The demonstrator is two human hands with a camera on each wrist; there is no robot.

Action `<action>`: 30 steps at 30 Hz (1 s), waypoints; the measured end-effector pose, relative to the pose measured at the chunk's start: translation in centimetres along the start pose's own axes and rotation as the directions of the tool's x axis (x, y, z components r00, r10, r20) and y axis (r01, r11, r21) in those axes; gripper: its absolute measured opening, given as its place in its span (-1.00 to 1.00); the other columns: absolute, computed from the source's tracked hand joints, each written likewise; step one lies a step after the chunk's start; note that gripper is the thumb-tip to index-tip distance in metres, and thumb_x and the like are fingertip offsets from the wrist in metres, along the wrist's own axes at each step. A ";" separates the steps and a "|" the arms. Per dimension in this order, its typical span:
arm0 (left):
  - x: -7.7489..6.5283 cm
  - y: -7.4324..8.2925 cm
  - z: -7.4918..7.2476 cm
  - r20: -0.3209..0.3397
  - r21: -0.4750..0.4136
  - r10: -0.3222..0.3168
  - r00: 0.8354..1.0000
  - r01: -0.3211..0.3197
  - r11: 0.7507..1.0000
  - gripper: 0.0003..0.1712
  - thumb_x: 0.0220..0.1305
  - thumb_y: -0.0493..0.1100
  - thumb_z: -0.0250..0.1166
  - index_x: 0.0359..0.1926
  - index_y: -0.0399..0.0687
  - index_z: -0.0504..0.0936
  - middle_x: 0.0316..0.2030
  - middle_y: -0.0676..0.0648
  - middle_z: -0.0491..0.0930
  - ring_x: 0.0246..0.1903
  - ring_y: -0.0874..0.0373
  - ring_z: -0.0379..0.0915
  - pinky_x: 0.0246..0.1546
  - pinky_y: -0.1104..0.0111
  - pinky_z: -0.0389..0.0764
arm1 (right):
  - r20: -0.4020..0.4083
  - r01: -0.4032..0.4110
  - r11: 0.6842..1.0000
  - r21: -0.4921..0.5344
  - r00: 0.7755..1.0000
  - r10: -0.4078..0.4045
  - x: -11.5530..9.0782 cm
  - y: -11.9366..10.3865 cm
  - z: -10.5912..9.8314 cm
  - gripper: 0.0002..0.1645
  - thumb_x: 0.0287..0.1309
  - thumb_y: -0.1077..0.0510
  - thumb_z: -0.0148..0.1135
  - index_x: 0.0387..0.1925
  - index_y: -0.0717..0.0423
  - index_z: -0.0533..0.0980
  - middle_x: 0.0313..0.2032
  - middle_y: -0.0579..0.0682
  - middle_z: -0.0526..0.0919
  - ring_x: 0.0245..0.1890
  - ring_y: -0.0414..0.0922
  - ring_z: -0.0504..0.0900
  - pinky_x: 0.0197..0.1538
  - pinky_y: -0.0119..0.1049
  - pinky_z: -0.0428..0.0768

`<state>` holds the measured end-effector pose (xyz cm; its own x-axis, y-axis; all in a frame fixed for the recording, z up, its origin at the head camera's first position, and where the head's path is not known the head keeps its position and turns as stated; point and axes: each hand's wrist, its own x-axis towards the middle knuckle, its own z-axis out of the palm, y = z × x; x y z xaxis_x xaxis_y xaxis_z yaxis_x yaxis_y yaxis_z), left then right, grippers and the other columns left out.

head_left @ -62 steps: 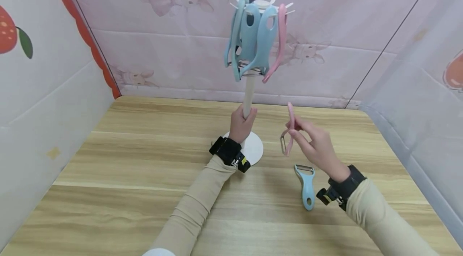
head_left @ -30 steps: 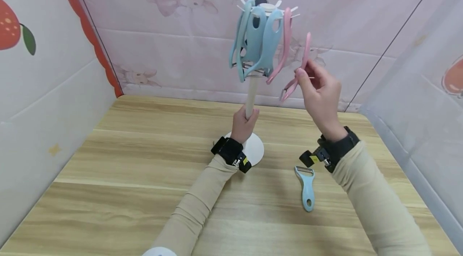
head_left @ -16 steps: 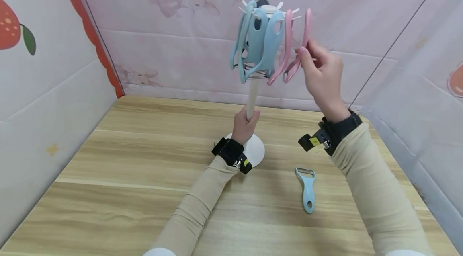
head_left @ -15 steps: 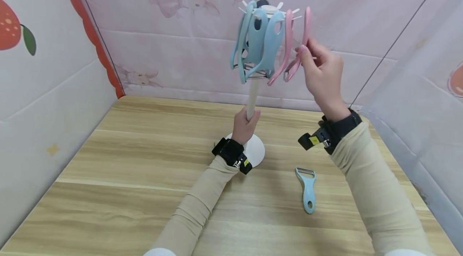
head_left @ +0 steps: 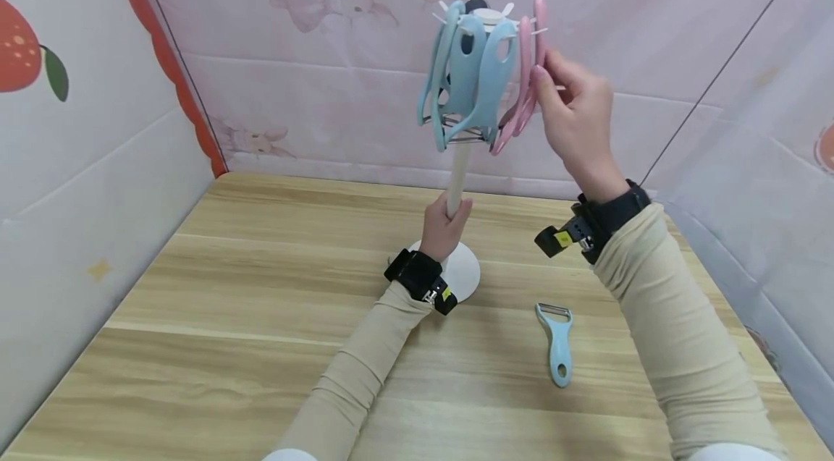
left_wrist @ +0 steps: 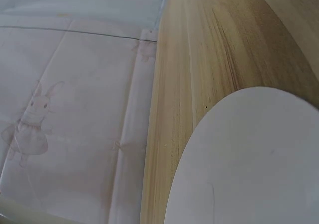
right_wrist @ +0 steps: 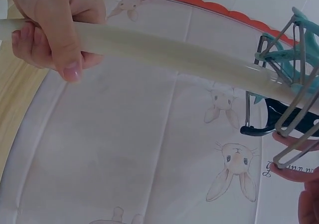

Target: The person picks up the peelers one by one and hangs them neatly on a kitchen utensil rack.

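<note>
My left hand (head_left: 444,228) grips the pole (head_left: 459,175) of a white rack, above its round base (head_left: 465,274). Several light blue peelers (head_left: 464,74) and a pink peeler (head_left: 524,48) hang from the rack's top prongs. At the rack's right side, my right hand (head_left: 578,113) pinches a second pink peeler (head_left: 539,21), its handle end at a prong. In the right wrist view, left fingers wrap the pole (right_wrist: 174,57), and a dark peeler (right_wrist: 279,117) hangs among the others; only part of the right hand (right_wrist: 309,199) shows. The left wrist view shows just the base (left_wrist: 249,159).
A light blue peeler (head_left: 559,349) lies on the wooden table (head_left: 260,287), right of the base. Behind the table hangs a pink rabbit-print cloth (head_left: 352,99). Pale cloths (head_left: 749,135) stand at both sides.
My right hand has raised the pink peeler from low over the table to the rack's top, then moved it left against the hanging pink one. My left hand stays on the pole.
</note>
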<state>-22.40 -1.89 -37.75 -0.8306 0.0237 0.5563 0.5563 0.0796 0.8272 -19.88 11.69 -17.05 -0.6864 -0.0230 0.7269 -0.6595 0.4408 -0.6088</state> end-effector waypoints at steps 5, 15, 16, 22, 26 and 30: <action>0.0 0.0 0.1 0.004 0.022 0.007 1.000 -0.007 1.000 -0.71 0.29 -0.29 0.08 -0.56 -0.20 0.27 -0.74 0.05 0.15 -0.75 0.24 0.05 -0.69 0.45 0.11 | 0.067 0.045 0.999 -0.007 0.997 -0.044 0.1 0.3 0.2 -0.64 0.27 0.20 -0.01 0.08 0.13 0.48 -0.15 0.14 0.61 -0.30 -0.23 0.53 -0.25 -0.50 0.50; -0.5 3.6 -0.5 0.010 0.039 0.021 1.000 -0.022 0.999 -0.73 0.27 -0.37 0.06 -0.57 -0.27 0.26 -0.72 0.05 0.16 -0.72 0.31 0.03 -0.65 0.48 0.10 | 0.100 0.016 1.000 0.010 0.995 -0.017 -0.1 0.5 0.4 -0.61 0.29 0.21 -0.04 0.13 0.09 0.42 -0.16 0.14 0.60 -0.36 -0.26 0.53 -0.34 -0.54 0.46; -0.4 3.7 -0.6 0.009 0.039 0.020 1.000 -0.020 0.999 -0.73 0.27 -0.37 0.06 -0.57 -0.27 0.26 -0.72 0.05 0.16 -0.72 0.31 0.03 -0.65 0.48 0.11 | 0.098 0.020 1.000 0.013 0.995 -0.021 -0.1 0.6 0.5 -0.61 0.30 0.22 -0.05 0.14 0.09 0.42 -0.16 0.13 0.60 -0.38 -0.26 0.51 -0.37 -0.54 0.44; -0.5 4.1 -0.7 -0.005 0.040 0.015 1.000 -0.015 0.999 -0.72 0.25 -0.39 0.08 -0.59 -0.28 0.26 -0.72 0.05 0.15 -0.72 0.32 0.03 -0.64 0.48 0.11 | 0.082 0.012 1.000 0.009 0.997 -0.013 -0.4 0.8 0.3 -0.59 0.30 0.23 -0.06 0.16 0.11 0.38 0.00 0.08 0.55 -0.25 -0.22 0.53 -0.28 -0.55 0.46; -0.4 4.0 -0.7 -0.011 0.034 0.020 1.000 -0.020 0.999 -0.71 0.25 -0.39 0.08 -0.59 -0.27 0.25 -0.72 0.06 0.15 -0.72 0.33 0.03 -0.65 0.49 0.12 | 0.045 0.015 1.000 -0.002 0.999 -0.014 -1.1 0.8 -0.3 -0.62 0.28 0.23 -0.04 0.11 0.18 0.43 0.04 0.07 0.52 -0.01 -0.13 0.51 -0.10 -0.45 0.51; -0.3 3.9 -0.7 -0.014 0.037 0.027 1.000 -0.026 0.999 -0.71 0.25 -0.40 0.08 -0.60 -0.27 0.24 -0.72 0.05 0.14 -0.73 0.31 0.03 -0.65 0.48 0.12 | 0.034 0.110 0.993 -0.045 0.994 -0.108 -2.1 1.1 -0.8 -0.67 0.25 0.27 0.00 0.01 0.26 0.50 -0.06 0.08 0.59 -0.09 -0.15 0.54 -0.14 -0.48 0.51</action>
<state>-19.93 -2.33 -34.63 -0.8150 0.0124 0.5793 0.5766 0.1157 0.8088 -18.96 12.93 -18.98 -0.6207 -0.1010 0.7775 -0.7165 0.4756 -0.5103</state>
